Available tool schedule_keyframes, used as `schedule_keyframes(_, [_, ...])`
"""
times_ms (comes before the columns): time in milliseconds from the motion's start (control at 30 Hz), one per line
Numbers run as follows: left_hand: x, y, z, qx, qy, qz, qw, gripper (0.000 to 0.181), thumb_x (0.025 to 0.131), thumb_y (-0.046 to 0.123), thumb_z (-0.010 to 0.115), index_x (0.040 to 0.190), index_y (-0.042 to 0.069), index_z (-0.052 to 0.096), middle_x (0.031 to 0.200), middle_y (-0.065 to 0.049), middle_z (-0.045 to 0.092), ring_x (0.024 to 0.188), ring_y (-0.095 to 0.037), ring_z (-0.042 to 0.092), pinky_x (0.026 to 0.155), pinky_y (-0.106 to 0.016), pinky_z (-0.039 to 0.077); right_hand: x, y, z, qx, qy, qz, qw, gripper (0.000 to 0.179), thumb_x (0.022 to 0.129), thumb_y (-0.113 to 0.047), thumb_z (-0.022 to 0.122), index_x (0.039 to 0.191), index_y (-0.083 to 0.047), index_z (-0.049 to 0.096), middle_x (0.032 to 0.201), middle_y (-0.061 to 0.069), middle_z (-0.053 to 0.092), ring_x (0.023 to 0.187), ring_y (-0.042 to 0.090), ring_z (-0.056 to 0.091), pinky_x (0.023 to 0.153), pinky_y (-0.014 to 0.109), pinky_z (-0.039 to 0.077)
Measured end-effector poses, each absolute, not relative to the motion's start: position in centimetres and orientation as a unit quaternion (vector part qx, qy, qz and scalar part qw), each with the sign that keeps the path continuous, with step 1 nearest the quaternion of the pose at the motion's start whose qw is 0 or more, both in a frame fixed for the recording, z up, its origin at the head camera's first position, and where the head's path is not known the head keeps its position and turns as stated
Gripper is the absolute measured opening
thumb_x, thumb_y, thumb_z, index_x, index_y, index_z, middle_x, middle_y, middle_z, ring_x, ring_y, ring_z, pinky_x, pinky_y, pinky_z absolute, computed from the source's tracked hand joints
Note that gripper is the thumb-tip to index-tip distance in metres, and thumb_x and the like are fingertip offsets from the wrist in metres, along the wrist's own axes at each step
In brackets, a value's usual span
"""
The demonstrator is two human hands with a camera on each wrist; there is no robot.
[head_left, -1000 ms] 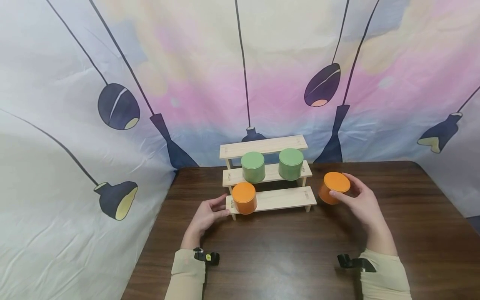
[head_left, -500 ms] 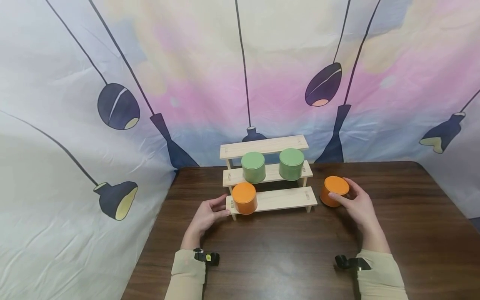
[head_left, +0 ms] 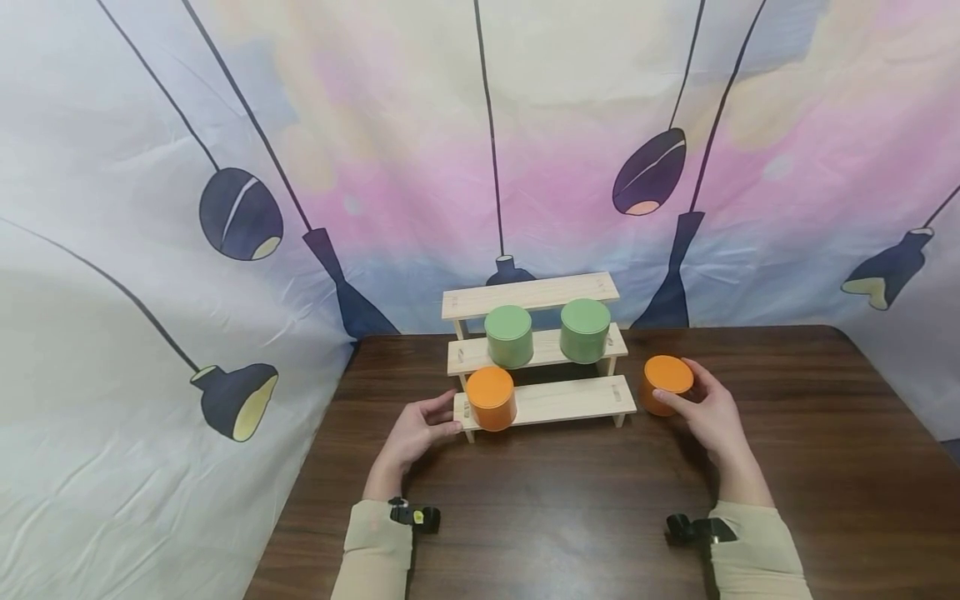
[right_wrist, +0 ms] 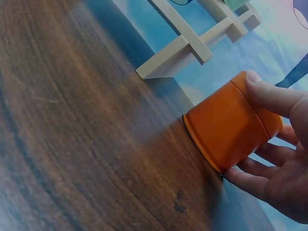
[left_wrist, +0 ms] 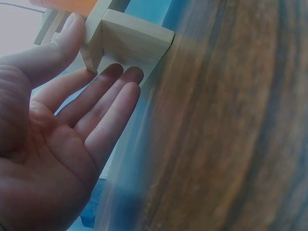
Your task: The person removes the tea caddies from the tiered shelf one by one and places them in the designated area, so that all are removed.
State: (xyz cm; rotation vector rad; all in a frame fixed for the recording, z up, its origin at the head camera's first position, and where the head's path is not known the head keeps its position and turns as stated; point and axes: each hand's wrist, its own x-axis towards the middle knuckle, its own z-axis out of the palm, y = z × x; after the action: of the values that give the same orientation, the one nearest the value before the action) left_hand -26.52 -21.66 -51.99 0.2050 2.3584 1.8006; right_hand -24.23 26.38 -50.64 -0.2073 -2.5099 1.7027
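Observation:
An orange lidded tin (head_left: 664,385) is by the right end of the stand, its base right at the tabletop in the right wrist view. My right hand (head_left: 712,414) grips it from the right, with the thumb (right_wrist: 275,94) against the lid's side and fingers around the far side. My left hand (head_left: 414,433) is at the left end of the stepped wooden stand (head_left: 573,400); in the left wrist view its fingers (left_wrist: 113,120) are extended, thumb and index tips by the plank's end. Another orange tin (head_left: 491,400) sits on the lowest step beside that hand.
Two green tins (head_left: 510,337) occupy the middle step, one left and one right (head_left: 585,332). The top step (head_left: 531,296) is a bare plank. Behind the dark wooden table (head_left: 555,508) hangs a cloth (head_left: 555,167) printed with lamps.
My right hand has brought the orange tin slightly nearer to me, down in the head view. My left hand and the tins on the stand stay put.

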Motion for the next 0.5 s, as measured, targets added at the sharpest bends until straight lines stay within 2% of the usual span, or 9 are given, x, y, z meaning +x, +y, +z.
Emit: schedule_keyframes(500, [-26.41, -21.65, -51.94, 0.066, 0.795, 0.597, 0.081, 0.068, 0.091, 0.005, 0.085, 0.153, 0.000, 0.057, 0.141, -0.022, 0.067, 0.126, -0.033, 0.069, 0.097, -0.035, 0.059, -24.49, 26.45, -51.06, -0.071, -0.829, 0.553, 0.048, 0.100, 0.097, -0.038, 0.083, 0.171, -0.005, 0.024, 0.169, 0.030, 0.031, 0.150, 0.050, 0.036, 0.119, 0.066, 0.034])
